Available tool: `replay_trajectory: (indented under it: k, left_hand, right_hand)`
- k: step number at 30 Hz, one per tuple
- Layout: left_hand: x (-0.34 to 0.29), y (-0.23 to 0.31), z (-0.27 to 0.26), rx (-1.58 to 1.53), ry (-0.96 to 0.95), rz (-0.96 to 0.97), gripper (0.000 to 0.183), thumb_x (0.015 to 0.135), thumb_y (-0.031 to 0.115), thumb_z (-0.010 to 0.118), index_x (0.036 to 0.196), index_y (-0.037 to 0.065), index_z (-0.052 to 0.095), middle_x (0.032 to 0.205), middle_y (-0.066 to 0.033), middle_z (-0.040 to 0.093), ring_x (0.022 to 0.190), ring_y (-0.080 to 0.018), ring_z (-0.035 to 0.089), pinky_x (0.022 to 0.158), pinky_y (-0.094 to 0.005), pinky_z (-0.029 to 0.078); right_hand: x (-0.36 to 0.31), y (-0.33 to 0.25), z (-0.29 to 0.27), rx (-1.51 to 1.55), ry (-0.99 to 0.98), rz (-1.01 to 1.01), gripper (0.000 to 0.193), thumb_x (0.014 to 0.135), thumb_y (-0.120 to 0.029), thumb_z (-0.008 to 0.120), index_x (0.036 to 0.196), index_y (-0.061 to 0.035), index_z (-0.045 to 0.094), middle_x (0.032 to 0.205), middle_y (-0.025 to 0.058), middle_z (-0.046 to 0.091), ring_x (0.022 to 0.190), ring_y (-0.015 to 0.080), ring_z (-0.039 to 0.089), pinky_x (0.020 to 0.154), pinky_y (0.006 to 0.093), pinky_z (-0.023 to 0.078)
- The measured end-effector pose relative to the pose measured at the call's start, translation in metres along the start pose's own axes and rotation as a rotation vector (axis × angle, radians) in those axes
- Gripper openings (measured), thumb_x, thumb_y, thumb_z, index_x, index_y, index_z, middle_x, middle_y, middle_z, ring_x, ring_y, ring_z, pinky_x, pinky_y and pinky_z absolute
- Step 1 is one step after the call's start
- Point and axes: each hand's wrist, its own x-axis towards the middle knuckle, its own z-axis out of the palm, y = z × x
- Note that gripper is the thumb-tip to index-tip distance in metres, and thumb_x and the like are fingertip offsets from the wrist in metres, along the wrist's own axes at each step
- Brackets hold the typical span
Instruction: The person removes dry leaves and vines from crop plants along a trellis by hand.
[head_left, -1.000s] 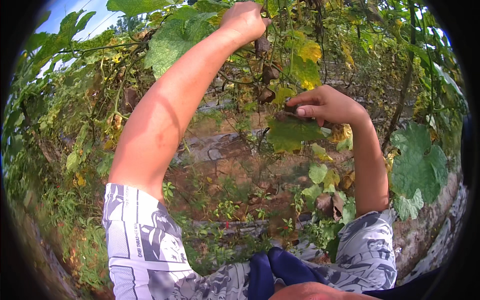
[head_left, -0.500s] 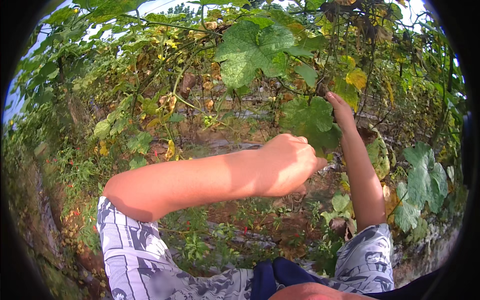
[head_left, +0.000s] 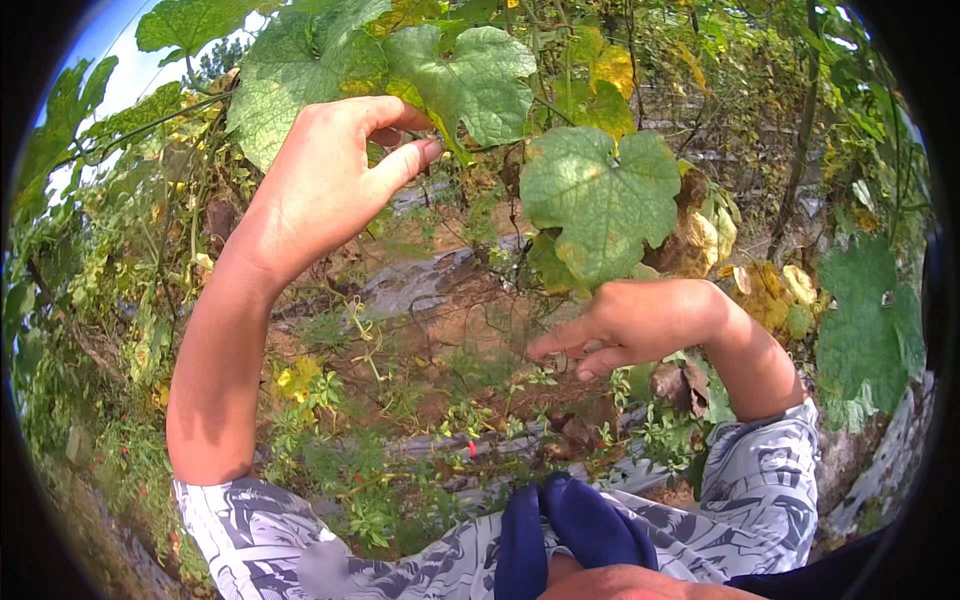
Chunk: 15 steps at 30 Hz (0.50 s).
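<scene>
Raised on the left, my left hand [head_left: 330, 180] has its fingers curled toward the thumb at the edge of a broad green vine leaf [head_left: 465, 80]. A yellow-green lobe hangs by the fingertips, and the grip looks like a loose pinch. Lower down on the right, my right hand [head_left: 640, 325] points leftward, fingers apart and holding nothing visible. Just above it hangs another large lobed leaf [head_left: 600, 200] with pale spots. A bigger leaf [head_left: 305, 75] spreads behind my left hand.
Brown, withered leaves [head_left: 695, 235] hang beyond my right wrist. A large green leaf [head_left: 865, 320] is at the far right. Low plants with red fruits [head_left: 472, 449] grow beneath, beside strips of ground sheeting [head_left: 420, 285]. A slim upright stem [head_left: 800, 140] stands at the back right.
My left hand has swung from the middle up and to the left, reaching the leaf. My right hand has come down from the upper foliage. The view has shifted.
</scene>
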Motion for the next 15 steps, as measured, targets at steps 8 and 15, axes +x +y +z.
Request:
replay_trajectory:
  k: [8,15]
  left_hand:
    - [0.0,0.024,0.071,0.081,-0.147,0.15,0.036,0.081,0.021,0.066,0.109,-0.001,0.06,0.109,-0.0185,0.06,0.093,-0.0338,0.059,0.084,-0.0385,0.046]
    - [0.028,-0.008,0.141,0.099,-0.024,0.419,0.067,0.081,0.022,0.066,0.14,0.015,0.034,0.135,-0.0136,0.044,0.124,-0.0353,0.041,0.105,-0.0429,0.036]
  right_hand:
    - [-0.072,0.097,-0.075,-0.598,0.989,0.385,0.033,0.076,-0.018,0.07,0.104,-0.0024,0.062,0.103,0.0144,0.063,0.092,0.0289,0.061,0.077,0.0381,0.049]
    - [-0.031,0.108,0.021,-0.801,0.156,0.433,0.009,0.075,-0.019,0.062,0.077,-0.0125,0.069,0.091,0.0035,0.06,0.097,0.0224,0.052,0.08,0.0358,0.042]
